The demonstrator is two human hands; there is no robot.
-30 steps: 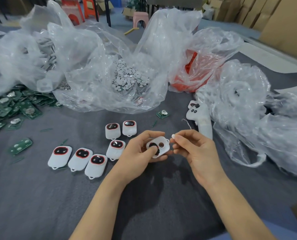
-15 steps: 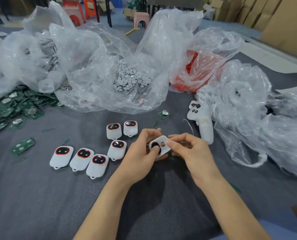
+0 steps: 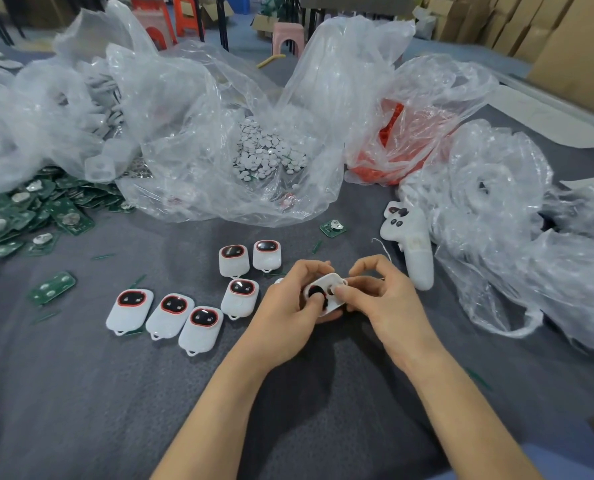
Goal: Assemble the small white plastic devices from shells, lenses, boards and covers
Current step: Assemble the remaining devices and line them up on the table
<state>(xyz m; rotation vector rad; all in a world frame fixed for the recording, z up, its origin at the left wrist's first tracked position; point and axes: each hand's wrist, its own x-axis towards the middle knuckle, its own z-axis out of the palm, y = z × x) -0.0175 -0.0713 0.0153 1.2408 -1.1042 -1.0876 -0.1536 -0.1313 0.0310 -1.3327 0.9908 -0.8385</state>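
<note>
A grey-covered bench [image 3: 80, 393] filled the view. Crumpled clear plastic bags took up its far half: a left bag [image 3: 46, 116] of white shells, a middle bag [image 3: 191, 133] opened around a heap of small white discs [image 3: 271, 154], a bag of red parts [image 3: 409, 133] and a large bag on the right [image 3: 496, 209]. A pile of green boards [image 3: 28, 213] spread out from under the left bag, with one loose board [image 3: 52, 287] lying apart, nearer the person. A white handheld controller [image 3: 411, 244] lay against the right bag.

Six assembled devices, white with red-ringed dark windows, lay face up on the bench left of the hands: three side by side in a near row [image 3: 170, 316], one [image 3: 240, 296] just beyond, and a pair [image 3: 233, 260] further back.

The left hand [image 3: 281, 317] and right hand [image 3: 385, 299] met at mid-bench, both gripping one white shell [image 3: 326, 296] held tilted just above the cloth. The left fingers curled behind it with the thumb pressed on its dark oval window. The right fingers were clamped on its other end, the thumb tip at its small round hole. A small green board with a coin cell [image 3: 333, 227] lay beyond the hands
</note>
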